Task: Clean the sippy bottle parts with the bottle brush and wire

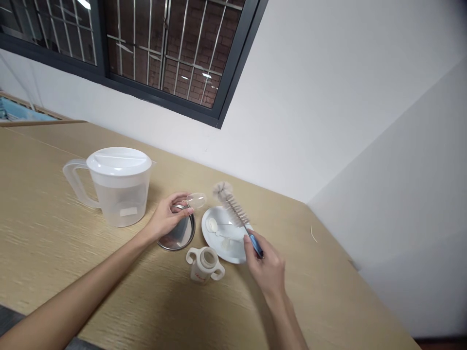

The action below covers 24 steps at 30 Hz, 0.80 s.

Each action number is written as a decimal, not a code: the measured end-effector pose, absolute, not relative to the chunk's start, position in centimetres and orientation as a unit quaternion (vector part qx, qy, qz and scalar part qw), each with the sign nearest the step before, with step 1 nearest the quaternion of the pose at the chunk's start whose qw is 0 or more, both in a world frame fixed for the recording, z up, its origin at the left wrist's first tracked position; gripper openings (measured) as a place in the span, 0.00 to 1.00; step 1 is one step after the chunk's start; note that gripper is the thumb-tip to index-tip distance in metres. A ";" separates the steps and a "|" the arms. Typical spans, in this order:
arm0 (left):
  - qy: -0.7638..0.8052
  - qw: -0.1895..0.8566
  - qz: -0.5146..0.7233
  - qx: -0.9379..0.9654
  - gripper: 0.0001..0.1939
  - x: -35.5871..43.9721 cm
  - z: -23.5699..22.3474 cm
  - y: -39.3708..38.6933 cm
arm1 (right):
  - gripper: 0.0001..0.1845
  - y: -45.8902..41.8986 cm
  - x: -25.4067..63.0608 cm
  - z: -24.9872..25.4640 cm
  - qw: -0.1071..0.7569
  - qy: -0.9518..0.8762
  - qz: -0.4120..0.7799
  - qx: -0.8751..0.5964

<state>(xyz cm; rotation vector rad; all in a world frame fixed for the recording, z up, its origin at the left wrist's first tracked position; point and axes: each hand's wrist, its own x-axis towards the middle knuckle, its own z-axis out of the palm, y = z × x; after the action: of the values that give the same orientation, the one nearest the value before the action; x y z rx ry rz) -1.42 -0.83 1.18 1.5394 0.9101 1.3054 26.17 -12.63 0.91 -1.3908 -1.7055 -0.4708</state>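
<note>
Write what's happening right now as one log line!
left hand: holds clear cap | right hand: holds brush by blue handle | two-handled bottle: open, upright on table

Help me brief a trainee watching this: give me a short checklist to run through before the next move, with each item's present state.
1. Bottle brush gripped by its blue handle in the right hand: ok.
2. Clear plastic cap held in the left hand: ok.
3. Brush inside the cap: not ok, a gap shows between them.
4. Two-handled bottle upright on the table, top open: ok.
5. Lid on the plastic pitcher: ok.
6. Inside of the bottle clean: cannot tell, too little of it shows.
</note>
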 end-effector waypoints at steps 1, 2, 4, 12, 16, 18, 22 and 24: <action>0.367 0.447 0.525 0.624 0.30 -1.4 1.2 -0.9 | 0.14 -12.7 26.2 1.0 0.442 -0.675 -0.188 -0.559; 0.367 0.447 0.523 0.626 0.30 -1.3 1.3 -1.0 | 0.14 -12.7 26.2 1.1 0.449 -0.671 -0.188 -0.560; 0.369 0.444 0.520 0.629 0.30 -1.2 1.4 -1.1 | 0.15 -12.7 26.1 1.1 0.445 -0.680 -0.183 -0.554; 0.375 0.436 0.518 0.633 0.31 -1.4 1.3 -0.9 | 0.17 -12.3 26.2 0.5 0.384 -0.696 -0.184 -0.578; 0.367 0.436 0.517 0.638 0.30 -1.7 1.3 -0.7 | 0.16 -12.6 26.2 0.9 0.414 -0.693 -0.176 -0.564; 0.363 0.438 0.519 0.638 0.30 -1.8 1.3 -0.6 | 0.15 -12.6 26.1 0.9 0.407 -0.710 -0.172 -0.548; 0.386 0.415 0.524 0.636 0.32 -2.1 1.7 -0.4 | 0.15 -12.5 26.2 0.8 0.388 -0.711 -0.196 -0.553; 0.444 0.359 0.506 0.647 0.31 -2.4 1.9 -0.4 | 0.15 -12.4 26.4 0.7 0.401 -0.695 -0.203 -0.561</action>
<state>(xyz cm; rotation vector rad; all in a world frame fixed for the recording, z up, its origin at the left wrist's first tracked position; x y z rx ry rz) -2.35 -0.41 1.87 1.6678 1.1453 1.3046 26.43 -12.42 0.71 -1.4185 -1.7588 -0.5145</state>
